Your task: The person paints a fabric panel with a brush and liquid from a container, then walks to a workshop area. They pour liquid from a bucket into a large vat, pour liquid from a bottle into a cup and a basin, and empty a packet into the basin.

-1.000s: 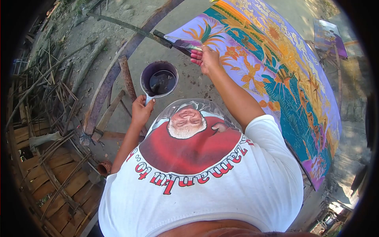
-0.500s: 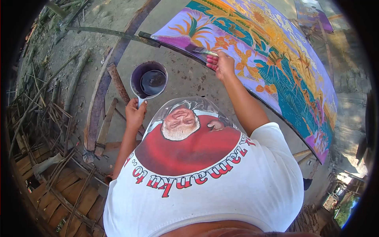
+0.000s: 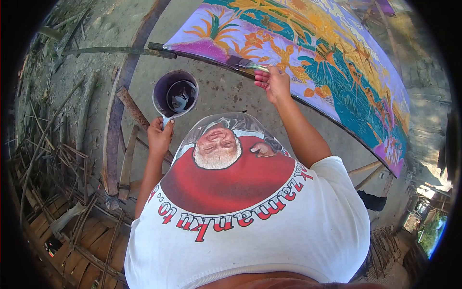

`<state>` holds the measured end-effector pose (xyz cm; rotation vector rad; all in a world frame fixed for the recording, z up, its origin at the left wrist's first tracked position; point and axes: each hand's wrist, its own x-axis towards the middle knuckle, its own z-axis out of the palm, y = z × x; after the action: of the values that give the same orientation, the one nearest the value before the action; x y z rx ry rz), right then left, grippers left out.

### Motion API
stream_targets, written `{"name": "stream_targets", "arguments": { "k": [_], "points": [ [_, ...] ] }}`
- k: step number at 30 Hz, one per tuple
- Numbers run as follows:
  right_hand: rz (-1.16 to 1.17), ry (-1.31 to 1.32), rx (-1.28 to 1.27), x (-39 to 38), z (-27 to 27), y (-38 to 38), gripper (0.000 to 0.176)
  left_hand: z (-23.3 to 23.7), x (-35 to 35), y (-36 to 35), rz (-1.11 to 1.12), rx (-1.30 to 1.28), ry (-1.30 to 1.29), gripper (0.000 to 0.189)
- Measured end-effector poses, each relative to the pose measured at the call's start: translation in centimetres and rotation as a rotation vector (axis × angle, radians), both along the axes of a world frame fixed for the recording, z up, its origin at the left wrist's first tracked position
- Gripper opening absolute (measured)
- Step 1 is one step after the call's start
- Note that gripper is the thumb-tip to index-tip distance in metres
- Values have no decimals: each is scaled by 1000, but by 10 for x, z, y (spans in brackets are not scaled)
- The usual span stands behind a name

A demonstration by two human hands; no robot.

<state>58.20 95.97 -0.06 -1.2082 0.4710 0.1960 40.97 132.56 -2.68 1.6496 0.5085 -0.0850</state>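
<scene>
My left hand (image 3: 160, 136) is closed round the pale handle of a dipper-like pot (image 3: 160, 91), which holds dark purple liquid (image 3: 182, 96). Between the fingers of my right hand (image 3: 274, 83) is a flat paintbrush (image 3: 248, 64), its dark bristles right at the purple lower edge of a stretched cloth (image 3: 219, 50). Orange flowers, green leaves and teal areas with fine line patterns cover that cloth, against a pale violet ground. My right fingertips are stained reddish purple.
A dark wooden bar (image 3: 161, 49) runs along the cloth's near edge. Curved timber (image 3: 114, 115) stands on the left over bare ground. Sticks and branches (image 3: 53, 139) lie piled further left. A second painted cloth (image 3: 382, 6) shows at the top right.
The view has shifted, so the cloth and pot appear further left. The brush has slid a little left along the cloth's purple edge. Both hands keep their hold.
</scene>
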Motion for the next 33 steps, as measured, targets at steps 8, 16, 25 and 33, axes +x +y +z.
{"name": "stream_targets", "arguments": {
  "k": [8, 16, 25, 33],
  "points": [
    [-36, -2, -19, 4, 0, -5, 30, -1, 5, -13, -47, -24, -16, 22],
    [-64, 11, 70, -1, -3, 15, 31, -16, 0, -18, -71, -4, -9, 21],
    [65, -28, -171, -43, 22, -33, 32, -18, -1, -17, -120, -40, 18, 20],
    [-162, -131, -111, -85, 29, -105, 31, -19, 2, -11, -125, -10, -37, 19]
  ]
}}
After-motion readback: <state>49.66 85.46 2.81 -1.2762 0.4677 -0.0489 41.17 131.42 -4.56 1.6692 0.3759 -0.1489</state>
